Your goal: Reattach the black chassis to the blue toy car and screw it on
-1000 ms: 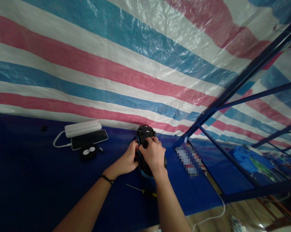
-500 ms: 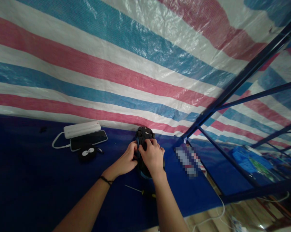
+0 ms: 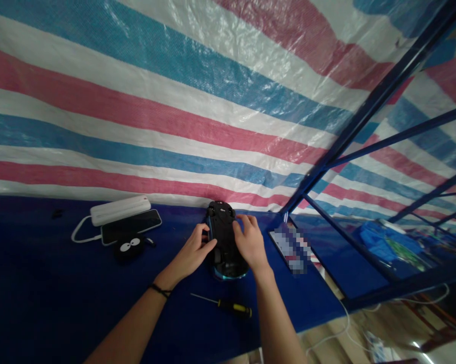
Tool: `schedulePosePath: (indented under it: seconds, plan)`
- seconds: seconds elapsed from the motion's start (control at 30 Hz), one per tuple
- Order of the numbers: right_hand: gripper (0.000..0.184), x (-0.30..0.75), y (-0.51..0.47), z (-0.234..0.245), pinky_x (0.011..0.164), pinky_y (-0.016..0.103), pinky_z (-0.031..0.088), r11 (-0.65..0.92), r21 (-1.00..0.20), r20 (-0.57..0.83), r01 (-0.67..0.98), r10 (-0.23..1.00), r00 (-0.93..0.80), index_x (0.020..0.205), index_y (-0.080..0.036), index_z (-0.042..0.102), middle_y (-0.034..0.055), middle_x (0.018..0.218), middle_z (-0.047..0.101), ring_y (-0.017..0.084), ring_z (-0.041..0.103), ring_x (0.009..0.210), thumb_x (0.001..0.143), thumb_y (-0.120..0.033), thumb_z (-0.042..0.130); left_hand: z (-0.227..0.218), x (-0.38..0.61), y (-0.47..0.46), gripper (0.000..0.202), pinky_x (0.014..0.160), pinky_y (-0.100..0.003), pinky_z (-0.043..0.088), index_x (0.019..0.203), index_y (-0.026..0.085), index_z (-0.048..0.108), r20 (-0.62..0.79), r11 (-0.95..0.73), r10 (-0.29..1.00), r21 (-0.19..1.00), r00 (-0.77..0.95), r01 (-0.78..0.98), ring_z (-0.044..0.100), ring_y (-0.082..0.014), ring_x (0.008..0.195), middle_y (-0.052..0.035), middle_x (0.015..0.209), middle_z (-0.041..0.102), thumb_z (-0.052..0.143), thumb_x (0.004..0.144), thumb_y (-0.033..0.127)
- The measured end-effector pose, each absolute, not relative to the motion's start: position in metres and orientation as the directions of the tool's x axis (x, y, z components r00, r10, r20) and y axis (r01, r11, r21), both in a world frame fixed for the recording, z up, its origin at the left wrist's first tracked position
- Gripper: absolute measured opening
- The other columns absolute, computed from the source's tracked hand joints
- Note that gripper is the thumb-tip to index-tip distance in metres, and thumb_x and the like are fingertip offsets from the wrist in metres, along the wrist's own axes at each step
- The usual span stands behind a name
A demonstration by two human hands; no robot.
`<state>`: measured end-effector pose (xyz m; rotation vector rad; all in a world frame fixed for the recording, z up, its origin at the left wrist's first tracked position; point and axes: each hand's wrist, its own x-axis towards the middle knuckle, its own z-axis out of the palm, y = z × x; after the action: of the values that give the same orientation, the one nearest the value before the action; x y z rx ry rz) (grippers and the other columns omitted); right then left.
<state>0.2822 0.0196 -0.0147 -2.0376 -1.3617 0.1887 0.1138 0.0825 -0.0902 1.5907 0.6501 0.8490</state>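
A black toy car (image 3: 223, 241) lies upside down on the dark blue table (image 3: 42, 293), its blue body showing at the near end. My left hand (image 3: 192, 252) grips its left side with curled fingers. My right hand (image 3: 251, 242) holds the right side, fingers bent round the edge. A small screwdriver (image 3: 224, 305) with a yellow-and-black handle lies on the table just in front of the car, between my forearms.
At the left rear lie a white power bank (image 3: 120, 210) with a cable, a black phone (image 3: 131, 226) and a small black pouch with eyes (image 3: 128, 247). A flat card (image 3: 290, 245) lies right of the car. A striped tarp (image 3: 175, 101) and blue metal frame (image 3: 364, 116) stand behind.
My right hand has slid off the top of the car to its right side, uncovering the underside. The view has shifted slightly, so the screwdriver shows fully.
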Motion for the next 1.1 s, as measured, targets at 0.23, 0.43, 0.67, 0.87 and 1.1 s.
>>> schedulePosePath:
  seconds: [0.23, 0.43, 0.67, 0.87, 1.1]
  plan:
    - [0.033, 0.349, 0.032, -0.037, 0.08, 0.032, 0.053, -0.182, -0.812, 0.006, 0.555, 0.948, 0.32, 0.125, -0.018, 0.064, 0.0046, 0.098, 0.069, 0.018, 0.066, 0.082, 0.098, -0.034, 0.053, -0.085, 0.121, 0.076, 0.059, 0.101, -0.054, 0.057, 0.132, 0.02, 0.042, 0.077, -0.129, 0.807, 0.99, 0.585, 0.047, 0.073, -0.0338, 0.109, -0.0138, 0.117, 0.071, 0.06, 0.088, 0.056]
    - [0.057, 0.374, 0.044, -0.059, 0.049, 0.025, 0.039, -0.216, -0.914, -0.206, 0.343, 0.976, 0.065, 0.135, -0.017, 0.057, -0.0027, 0.068, 0.058, 0.015, 0.055, 0.056, 0.093, -0.056, 0.065, -0.088, 0.128, 0.078, 0.061, 0.099, -0.052, 0.06, 0.125, 0.021, 0.046, 0.046, -0.084, 0.889, 0.994, 0.455, 0.064, 0.074, -0.0331, 0.111, -0.0162, 0.136, 0.065, 0.071, 0.081, 0.056]
    - [0.083, 0.375, 0.042, -0.082, 0.046, 0.023, 0.031, -0.164, -0.972, -0.175, 0.167, 0.983, -0.051, 0.141, -0.019, 0.049, -0.0053, 0.074, 0.05, 0.01, 0.041, 0.052, 0.087, -0.081, 0.059, -0.087, 0.127, 0.075, 0.052, 0.092, -0.047, 0.063, 0.12, 0.023, 0.044, 0.016, -0.051, 0.885, 0.997, 0.465, 0.062, 0.075, -0.0289, 0.105, -0.0147, 0.138, 0.062, 0.073, 0.086, 0.051]
    - [0.083, 0.372, 0.041, -0.087, 0.05, 0.025, 0.032, -0.123, -0.985, -0.127, 0.118, 0.992, -0.024, 0.145, -0.02, 0.049, -0.0043, 0.076, 0.049, 0.011, 0.043, 0.057, 0.088, -0.078, 0.063, -0.096, 0.123, 0.075, 0.047, 0.094, -0.043, 0.063, 0.115, 0.026, 0.044, -0.006, -0.015, 0.898, 0.999, 0.44, 0.044, 0.073, -0.0269, 0.109, -0.0123, 0.148, 0.059, 0.075, 0.088, 0.05]
    - [0.081, 0.366, 0.034, -0.08, 0.077, 0.034, 0.052, 0.032, -0.998, 0.03, 0.059, 0.999, -0.028, 0.157, -0.027, 0.04, 0.0009, 0.092, 0.057, 0.019, 0.059, 0.082, 0.092, -0.066, 0.068, -0.099, 0.117, 0.073, 0.056, 0.099, -0.044, 0.062, 0.121, 0.027, 0.047, 0.078, -0.081, 0.938, 0.997, 0.339, -0.006, 0.071, -0.0267, 0.115, -0.0129, 0.153, 0.056, 0.083, 0.082, 0.044]
